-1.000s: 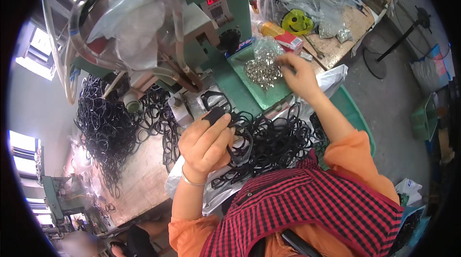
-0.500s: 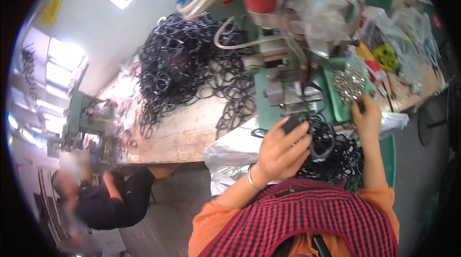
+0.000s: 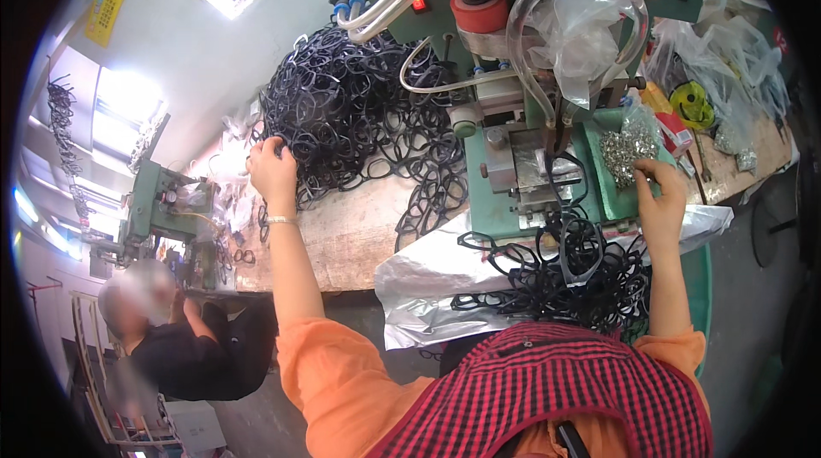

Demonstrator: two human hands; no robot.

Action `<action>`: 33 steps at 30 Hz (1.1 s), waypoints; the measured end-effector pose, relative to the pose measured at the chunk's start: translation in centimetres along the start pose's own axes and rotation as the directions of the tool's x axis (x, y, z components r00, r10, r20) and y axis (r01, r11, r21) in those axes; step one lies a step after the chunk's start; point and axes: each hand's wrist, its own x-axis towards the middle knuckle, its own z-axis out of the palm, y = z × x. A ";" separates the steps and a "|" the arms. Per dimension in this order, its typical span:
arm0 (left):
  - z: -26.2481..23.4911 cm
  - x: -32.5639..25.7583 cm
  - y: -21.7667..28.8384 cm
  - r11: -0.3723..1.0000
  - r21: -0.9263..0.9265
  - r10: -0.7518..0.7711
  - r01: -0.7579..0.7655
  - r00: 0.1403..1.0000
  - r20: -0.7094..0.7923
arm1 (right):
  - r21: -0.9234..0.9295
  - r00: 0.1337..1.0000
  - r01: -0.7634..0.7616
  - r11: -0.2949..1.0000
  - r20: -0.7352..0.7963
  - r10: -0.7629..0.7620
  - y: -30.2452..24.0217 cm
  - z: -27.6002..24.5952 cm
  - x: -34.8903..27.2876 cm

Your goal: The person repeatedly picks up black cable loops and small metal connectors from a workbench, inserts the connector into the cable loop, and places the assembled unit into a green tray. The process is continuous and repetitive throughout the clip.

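Note:
My left hand [image 3: 272,169] reaches far left across the wooden bench [image 3: 342,236] and its fingers close on the edge of a big heap of black elastic loops [image 3: 351,116]. My right hand [image 3: 660,198] rests at the green tray [image 3: 603,184] of the green press machine [image 3: 513,141], fingertips pinching among the small silver metal clips [image 3: 629,150]. Another tangle of black loops [image 3: 564,278] lies on a silver sheet [image 3: 428,287] in front of me.
A clear plastic bag and tubing [image 3: 581,22] hang on the machine. Bags, a yellow-green tape roll [image 3: 691,104] and a red box lie at the right. A second green machine [image 3: 162,210] stands left, with a person in black [image 3: 188,347] seated below it.
My left hand has left the loops near the machine and stretched out left to the big heap. My right hand has stayed at the clip tray. The view has swung left.

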 end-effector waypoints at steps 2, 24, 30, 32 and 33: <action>1.7 2.0 0.6 0.999 -0.015 -0.045 0.048 0.981 0.189 | 0.066 0.999 -0.050 0.997 -0.001 0.050 0.8 0.9 -0.2; -1.1 -10.9 18.7 0.663 -0.594 0.407 -0.456 0.885 -0.225 | 0.702 0.983 -0.173 0.691 0.172 0.072 -8.6 4.8 4.5; -6.3 -16.4 20.7 -0.200 -0.971 -0.141 0.133 0.977 0.163 | 0.735 0.967 -0.253 0.629 0.218 0.135 -10.1 4.7 3.5; -10.9 -15.8 22.8 -0.391 -0.920 -0.048 0.028 0.998 0.051 | 0.780 0.959 -0.277 0.561 0.263 0.108 -10.4 4.6 3.7; -13.2 -15.0 24.2 -0.459 -0.886 -0.004 -0.070 0.997 -0.077 | 0.800 0.954 -0.290 0.525 0.283 0.096 -10.6 4.6 3.7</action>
